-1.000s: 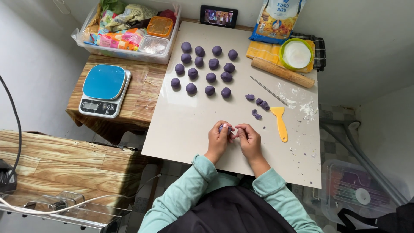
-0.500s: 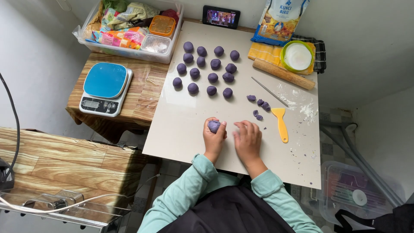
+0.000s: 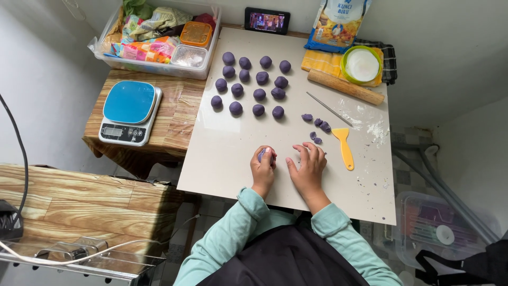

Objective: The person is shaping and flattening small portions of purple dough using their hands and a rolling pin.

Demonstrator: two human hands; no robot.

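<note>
My left hand (image 3: 263, 168) is closed around a purple dough piece (image 3: 262, 154) just above the white board (image 3: 227, 153). My right hand (image 3: 307, 168) rests flat on the board beside it, fingers spread, holding nothing. Further back, several purple dough balls (image 3: 253, 83) lie in rows. A few small purple dough scraps (image 3: 319, 125) sit to the right of them, just beyond my right hand's fingertips. A yellow scraper (image 3: 345, 147) lies right of my right hand.
A wooden rolling pin (image 3: 345, 87), a thin metal rod (image 3: 329, 109), a lidded green bowl (image 3: 361, 64) and a flour bag (image 3: 339, 24) are at the back right. A phone (image 3: 267, 21) stands at the rear. A blue kitchen scale (image 3: 130, 112) and a plastic bin (image 3: 159, 39) are left.
My hands were together working the dough piece. They have parted: the left keeps the dough, the right has spread flat on the board.
</note>
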